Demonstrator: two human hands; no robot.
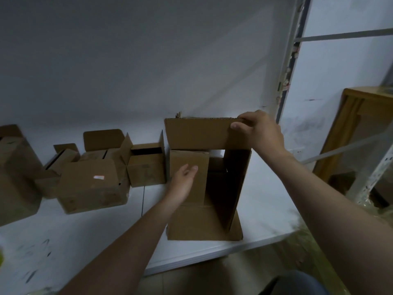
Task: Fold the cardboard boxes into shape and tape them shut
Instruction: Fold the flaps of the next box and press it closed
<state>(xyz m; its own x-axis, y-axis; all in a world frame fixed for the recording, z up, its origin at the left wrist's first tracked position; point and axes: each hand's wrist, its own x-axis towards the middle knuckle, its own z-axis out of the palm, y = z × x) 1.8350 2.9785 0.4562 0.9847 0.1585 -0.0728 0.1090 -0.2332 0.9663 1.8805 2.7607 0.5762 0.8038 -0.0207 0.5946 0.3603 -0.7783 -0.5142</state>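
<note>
Arms cut off at the bottom edge. Big box [204, 222] on the white table [85, 241], sides open, inside dark and hard to see. Left hand [184, 182] flat, fingers straight, at the side flap. Right hand [260, 130] pinching the top flap's corner. Farther left, small boxes [91, 186], blurry.

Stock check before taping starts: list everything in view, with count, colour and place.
box being folded: one, brown, table centre, flaps open
other boxes: about five, brown, left along the wall, several open
table: one, white, under the boxes
wall: one, pale grey, behind the table
wooden furniture: one, light brown, far right
metal rack: one, pale, right of the table
left hand: open, at the inner flap
right hand: grips the top flap's right corner
</note>
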